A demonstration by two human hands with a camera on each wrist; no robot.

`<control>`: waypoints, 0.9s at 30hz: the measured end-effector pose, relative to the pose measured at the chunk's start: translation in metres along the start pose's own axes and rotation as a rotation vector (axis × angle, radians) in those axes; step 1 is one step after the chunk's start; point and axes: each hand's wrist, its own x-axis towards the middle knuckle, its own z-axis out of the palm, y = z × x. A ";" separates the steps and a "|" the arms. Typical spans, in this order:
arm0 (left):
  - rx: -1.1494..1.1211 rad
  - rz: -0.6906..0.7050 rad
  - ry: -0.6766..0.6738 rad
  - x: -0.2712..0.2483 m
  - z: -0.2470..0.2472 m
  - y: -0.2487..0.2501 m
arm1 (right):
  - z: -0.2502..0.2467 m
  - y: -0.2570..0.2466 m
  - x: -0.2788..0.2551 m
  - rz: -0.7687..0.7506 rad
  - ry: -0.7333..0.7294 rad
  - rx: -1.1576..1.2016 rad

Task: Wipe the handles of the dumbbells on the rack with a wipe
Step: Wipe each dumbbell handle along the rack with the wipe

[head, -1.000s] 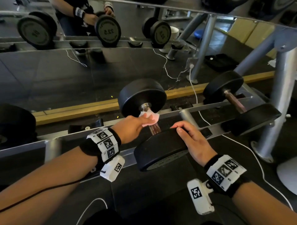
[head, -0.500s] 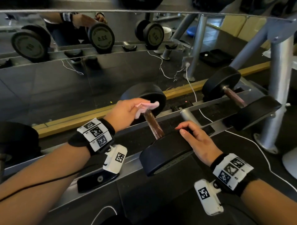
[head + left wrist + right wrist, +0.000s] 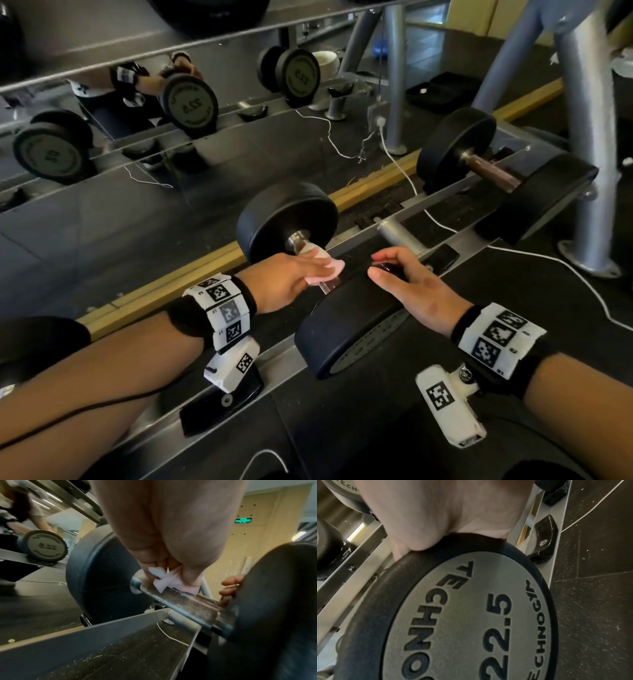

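Observation:
A black 22.5 dumbbell (image 3: pixel 346 329) lies across the rack rails (image 3: pixel 277 354), its far head (image 3: pixel 287 219) toward the mirror. My left hand (image 3: pixel 284 277) grips a pink wipe (image 3: pixel 325 269) wrapped over the brownish metal handle (image 3: pixel 188 604), about midway along it. The left wrist view shows the wipe (image 3: pixel 164 580) pinched against the bar under my left hand (image 3: pixel 171 527). My right hand (image 3: pixel 411 287) rests on the near head (image 3: pixel 471 615), fingers (image 3: pixel 231 585) hooked over its inner edge. A second dumbbell (image 3: pixel 455 147) sits to the right with its handle (image 3: pixel 493 171) bare.
A mirror (image 3: pixel 137 205) runs behind the rack and reflects the dumbbells and my arms. Grey upright posts (image 3: pixel 589 137) stand at right. A white cable (image 3: pixel 548 260) trails over the dark floor. An empty black saddle pad (image 3: pixel 219 404) sits on the front rail at left.
My left hand slid the wipe up to the far end of the handle, then back down toward its middle. The right hand stayed on the near head.

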 end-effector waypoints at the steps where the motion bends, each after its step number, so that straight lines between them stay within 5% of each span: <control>1: 0.014 0.036 -0.022 0.000 -0.001 0.000 | 0.000 0.000 0.000 -0.001 0.003 0.010; 7: -0.032 -0.018 0.030 0.006 -0.015 -0.007 | 0.002 0.002 -0.001 -0.005 0.023 0.044; 12: -0.027 0.106 -0.029 -0.002 0.003 0.003 | 0.002 0.003 -0.001 -0.017 0.026 0.034; 19: -0.063 -0.147 -0.021 0.012 -0.015 -0.007 | 0.003 0.007 0.002 -0.031 0.036 0.040; 24: -0.081 0.080 -0.136 -0.003 -0.003 0.011 | 0.002 0.010 0.002 -0.069 0.026 0.023; 27: -0.067 -0.024 -0.051 0.002 -0.019 0.002 | 0.001 0.010 0.003 -0.102 0.005 -0.003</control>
